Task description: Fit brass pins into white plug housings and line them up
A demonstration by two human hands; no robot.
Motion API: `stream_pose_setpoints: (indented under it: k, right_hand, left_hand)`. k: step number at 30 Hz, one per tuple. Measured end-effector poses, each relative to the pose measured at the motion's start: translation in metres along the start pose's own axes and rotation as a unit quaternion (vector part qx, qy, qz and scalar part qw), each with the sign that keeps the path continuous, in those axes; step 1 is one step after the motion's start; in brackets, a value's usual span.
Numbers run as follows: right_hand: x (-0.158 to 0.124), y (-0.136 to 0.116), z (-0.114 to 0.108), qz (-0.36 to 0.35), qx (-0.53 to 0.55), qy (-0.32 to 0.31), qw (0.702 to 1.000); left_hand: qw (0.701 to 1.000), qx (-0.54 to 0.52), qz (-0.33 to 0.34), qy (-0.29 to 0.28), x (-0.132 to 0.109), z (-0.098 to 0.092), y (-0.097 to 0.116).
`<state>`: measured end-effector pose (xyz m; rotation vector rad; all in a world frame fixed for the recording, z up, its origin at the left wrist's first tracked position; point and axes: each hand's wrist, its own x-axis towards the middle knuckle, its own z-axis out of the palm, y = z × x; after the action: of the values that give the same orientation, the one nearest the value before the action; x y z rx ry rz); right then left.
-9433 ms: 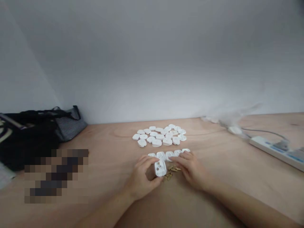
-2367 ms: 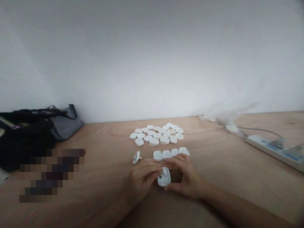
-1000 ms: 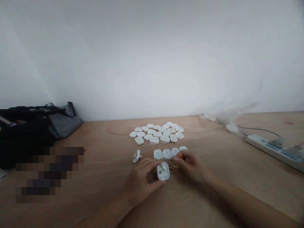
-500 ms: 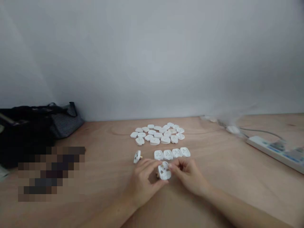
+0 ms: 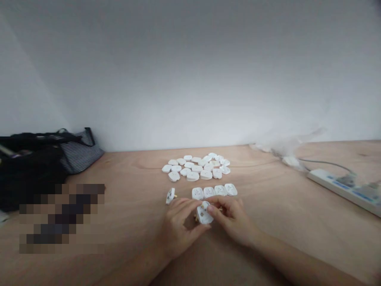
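Note:
My left hand (image 5: pixel 181 226) grips an open white plug half (image 5: pixel 205 216) by its left side, fingers above and thumb below. Brass-coloured metal parts sit inside it, and brass pins stick out at its left. The thumb of my right hand (image 5: pixel 232 216) presses on the inner face near the right edge, its fingers curled behind. A bit of brass shows by those fingers; whether it belongs to the held piece I cannot tell. Another plug half (image 5: pixel 170 196) with pins stands on edge just beyond my left hand. Several white plug covers (image 5: pixel 208 193) lie in a row past my fingers.
Farther back on the wooden table (image 5: pixel 133 214) is a loose group of white plug shells (image 5: pixel 193 176). On the right lie a power strip (image 5: pixel 342 186) with a grey cable and a clear plastic bag (image 5: pixel 285 149). Dark bags (image 5: pixel 32 171) stand left, near a blurred-out patch.
My right thumb has moved left onto the plug half's inner face, and the right fingers have gone behind it. My left hand keeps its grip. The view has shifted slightly.

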<state>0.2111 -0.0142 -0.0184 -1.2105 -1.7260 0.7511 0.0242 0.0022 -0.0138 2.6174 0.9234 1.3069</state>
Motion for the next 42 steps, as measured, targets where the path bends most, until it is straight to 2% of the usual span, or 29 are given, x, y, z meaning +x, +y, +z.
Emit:
stream_pose_setpoints:
  k: [3, 8, 12, 16, 21, 23, 27, 29, 31, 32, 34, 39, 42]
  right_hand:
    - [0.002, -0.001, -0.001, 0.015, 0.02, -0.023, 0.999]
    - [0.004, 0.002, 0.002, 0.046, 0.059, -0.026, 0.997]
    - [0.004, 0.009, -0.006, -0.008, 0.105, -0.062, 0.992]
    - [0.004, 0.019, -0.013, -0.078, 0.079, -0.068, 0.991]
    - [0.006, 0.021, -0.007, -0.048, 0.191, -0.121, 0.973]
    - [0.007, 0.018, -0.006, -0.038, 0.199, -0.117, 0.972]
    - [0.021, 0.01, -0.007, -0.032, 0.12, -0.058, 0.991]
    - [0.034, 0.005, -0.007, -0.048, -0.006, -0.025, 0.999]
    - [0.05, 0.001, -0.004, -0.069, -0.144, -0.008, 0.987]
    - [0.057, -0.002, -0.001, -0.078, -0.195, -0.018, 0.978]
    - [0.07, -0.005, 0.009, -0.085, -0.213, -0.029, 0.973]
    - [0.083, -0.01, 0.036, -0.099, -0.248, -0.068, 0.961]
    - [0.084, -0.009, 0.041, -0.102, -0.269, -0.087, 0.954]
  left_hand:
    - [1.0, 0.002, 0.02, 0.004, -0.001, 0.001, 0.0]
    - [0.999, -0.006, 0.036, 0.008, -0.001, 0.003, 0.004]
    - [1.0, -0.017, 0.0, 0.01, -0.001, 0.0, 0.003]
    - [0.999, -0.027, -0.031, -0.001, -0.003, 0.0, -0.003]
    - [0.997, -0.028, -0.065, -0.011, -0.006, 0.004, -0.006]
    - [0.998, -0.018, -0.068, -0.003, -0.002, -0.001, -0.012]
    - [0.998, 0.006, -0.062, -0.026, 0.01, -0.028, -0.043]
    - [0.993, 0.003, -0.104, -0.062, 0.013, -0.042, -0.063]
    - [0.981, -0.025, -0.158, -0.105, 0.011, -0.051, -0.08]
    - [0.974, -0.044, -0.18, -0.127, 0.009, -0.052, -0.086]
    - [0.963, -0.089, -0.206, -0.152, 0.005, -0.052, -0.093]
    - [0.946, -0.163, -0.229, -0.16, 0.0, -0.045, -0.096]
    - [0.941, -0.179, -0.237, -0.162, -0.001, -0.044, -0.099]
